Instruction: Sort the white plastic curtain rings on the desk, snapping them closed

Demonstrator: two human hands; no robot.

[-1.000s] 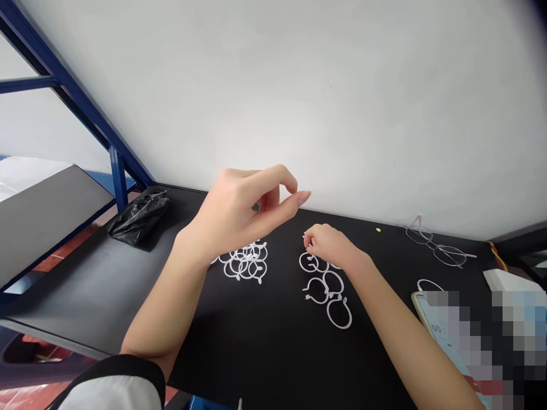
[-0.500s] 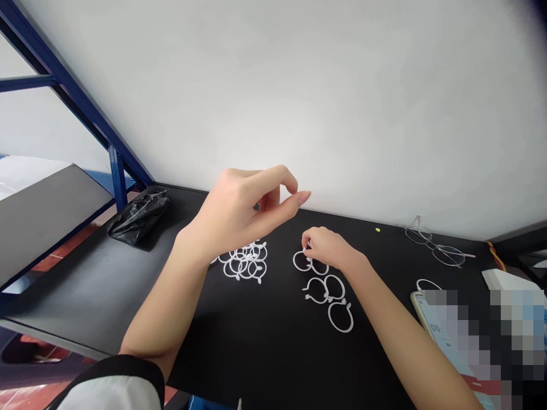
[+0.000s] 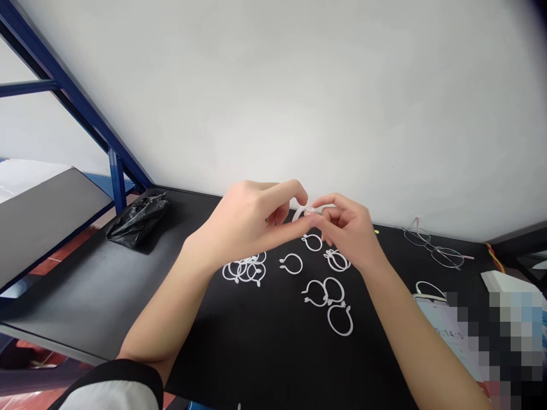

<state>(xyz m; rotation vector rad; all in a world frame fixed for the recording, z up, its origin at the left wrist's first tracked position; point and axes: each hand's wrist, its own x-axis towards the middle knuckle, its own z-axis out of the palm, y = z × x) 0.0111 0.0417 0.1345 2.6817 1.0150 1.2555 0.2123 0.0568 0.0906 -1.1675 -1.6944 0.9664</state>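
My left hand and my right hand meet above the black table, and both pinch one white plastic ring between their fingertips. Below them several loose white rings lie scattered on the table. A single ring lies apart from them. A heap of white rings sits under my left wrist.
A crumpled black bag lies at the back left. Wire-rimmed glasses rest by the white wall at the right. A phone and a white box are at the right edge. A blue frame stands left.
My right hand has risen from the table with a ring and met my left hand. One ring now lies alone left of the scattered ones.
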